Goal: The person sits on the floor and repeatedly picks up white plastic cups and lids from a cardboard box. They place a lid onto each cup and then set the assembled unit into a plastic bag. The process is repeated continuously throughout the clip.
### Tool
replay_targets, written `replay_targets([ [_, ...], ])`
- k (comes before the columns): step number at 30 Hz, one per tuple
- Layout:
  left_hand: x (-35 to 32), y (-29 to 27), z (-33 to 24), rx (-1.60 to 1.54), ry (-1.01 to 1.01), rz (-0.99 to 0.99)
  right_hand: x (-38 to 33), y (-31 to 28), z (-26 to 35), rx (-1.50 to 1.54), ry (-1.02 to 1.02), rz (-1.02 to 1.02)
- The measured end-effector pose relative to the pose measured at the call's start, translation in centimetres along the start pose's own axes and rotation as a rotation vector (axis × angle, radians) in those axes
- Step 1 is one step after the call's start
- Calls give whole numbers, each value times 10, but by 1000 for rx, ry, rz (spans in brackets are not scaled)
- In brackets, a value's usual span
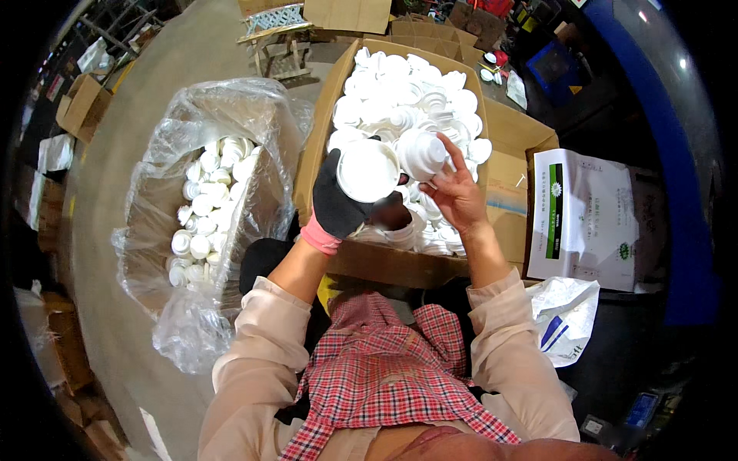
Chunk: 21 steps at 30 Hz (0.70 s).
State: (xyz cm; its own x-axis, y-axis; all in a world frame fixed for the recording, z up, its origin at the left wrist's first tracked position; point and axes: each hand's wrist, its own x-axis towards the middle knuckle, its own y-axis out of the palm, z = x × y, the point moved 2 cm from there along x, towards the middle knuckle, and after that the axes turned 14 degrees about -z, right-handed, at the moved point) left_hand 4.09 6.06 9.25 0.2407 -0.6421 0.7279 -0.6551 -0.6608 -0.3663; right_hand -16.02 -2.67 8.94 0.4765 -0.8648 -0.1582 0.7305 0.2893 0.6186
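Right now the left hand (338, 201), in a black glove with a pink cuff, is gripping a round white plastic lid (367, 170), its hollow side facing up, above the open cardboard box (323, 131). The bare right hand (455, 192) is pinching a ridged white cap (421, 154) just beside it with half-curled fingers. Lining the two up squarely before pressing would probably be seating them cleanly. One piece is sitting in each hand; the white pieces in the box are lying heaped beyond counting, and more are filling the bag-lined carton (165, 200) on the left.
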Motion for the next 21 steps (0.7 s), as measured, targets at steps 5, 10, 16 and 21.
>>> replay_targets([
  [5, 1, 1, 0, 18, 63, 34, -2, -3, -11, -204, 86, 76],
  [10, -17, 17, 23, -621, -529, 180, -9, -8, -4, -623, -160, 111],
  [16, -22, 22, 10, -914, -665, 207, -31, 21, 15, -1060, -598, 148],
  [21, -26, 35, 6, -1166, -1050, 199, -32, 33, 8, -1117, -632, 99],
])
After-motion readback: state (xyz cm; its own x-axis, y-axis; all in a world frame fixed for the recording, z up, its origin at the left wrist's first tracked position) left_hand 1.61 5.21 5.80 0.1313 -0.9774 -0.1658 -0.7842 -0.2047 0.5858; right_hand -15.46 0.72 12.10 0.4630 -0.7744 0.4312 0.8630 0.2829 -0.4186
